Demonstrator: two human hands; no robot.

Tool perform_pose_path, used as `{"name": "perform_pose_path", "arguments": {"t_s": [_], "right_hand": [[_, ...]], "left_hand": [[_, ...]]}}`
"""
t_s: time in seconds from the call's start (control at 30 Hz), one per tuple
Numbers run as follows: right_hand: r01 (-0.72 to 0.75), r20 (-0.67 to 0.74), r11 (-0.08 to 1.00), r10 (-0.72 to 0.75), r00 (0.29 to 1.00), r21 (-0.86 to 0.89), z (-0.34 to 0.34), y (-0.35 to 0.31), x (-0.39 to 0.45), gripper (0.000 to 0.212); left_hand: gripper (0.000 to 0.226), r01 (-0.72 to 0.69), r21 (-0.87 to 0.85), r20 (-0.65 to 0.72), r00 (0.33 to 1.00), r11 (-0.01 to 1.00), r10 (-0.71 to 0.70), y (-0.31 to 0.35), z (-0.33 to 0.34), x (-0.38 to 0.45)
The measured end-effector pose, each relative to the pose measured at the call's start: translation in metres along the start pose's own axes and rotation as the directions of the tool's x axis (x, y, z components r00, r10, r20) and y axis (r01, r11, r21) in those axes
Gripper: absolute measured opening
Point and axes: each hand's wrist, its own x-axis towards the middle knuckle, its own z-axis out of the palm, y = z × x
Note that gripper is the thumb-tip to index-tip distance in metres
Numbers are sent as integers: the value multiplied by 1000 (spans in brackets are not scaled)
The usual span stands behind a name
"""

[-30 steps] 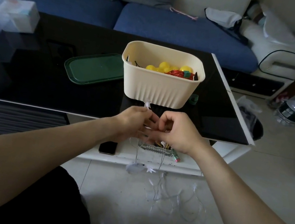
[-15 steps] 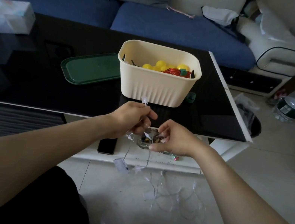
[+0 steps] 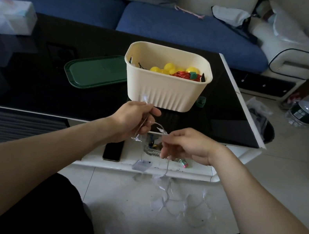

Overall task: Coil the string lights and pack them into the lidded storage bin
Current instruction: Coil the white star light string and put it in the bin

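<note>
Your hands have drawn apart since a moment ago: your left hand at frame centre grips the string lights, your right hand pinches the strand lower right of it. Most wire trails on the floor below. Above, the cream bin stands open beside its green lid.

The string lights are thin and see-through, so the wire on the floor is hard to follow. Where it runs inside the left hand is hidden by the curled fingers. The right hand hides its fingertips and part of a small thing on the shelf. The storage bin wall hides most of the yellow balls. The boxes at the left edge are blurred and cut off.
</note>
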Motion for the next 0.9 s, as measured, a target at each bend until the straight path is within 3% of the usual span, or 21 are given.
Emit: {"name": "perform_pose_path", "arguments": {"t_s": [0.1,0.2,0.4,0.6,0.77,0.9], "right_hand": [[104,-149,972,-73,986,212,-7,-5,-4,14],[231,-245,876,-136,960,422,-14,-9,-5,17],[385,-393,852,-238,888,355,-9,-14,-8,21],[448,-411,681,-231,882,579,-11,-24,-14,32],[419,-451,863,-266,852,283,-8,-16,-12,26],[410,-470,907,-323,822,95,-4,-11,-10,15]], "left_hand": [[33,-7,31,-51,999,999,8,-3,-4,3],[33,-48,-28,-96,994,998,45,-3,-7,7],[30,-130,-1,-26,991,992,130,-5,-6,5],[32,-142,3,-103,985,990,141,-6,-9,10],[32,-141,36,-100,985,989,144,-5,-7,8],[30,-127,31,-41,991,991,128,-2,1,5]]}}
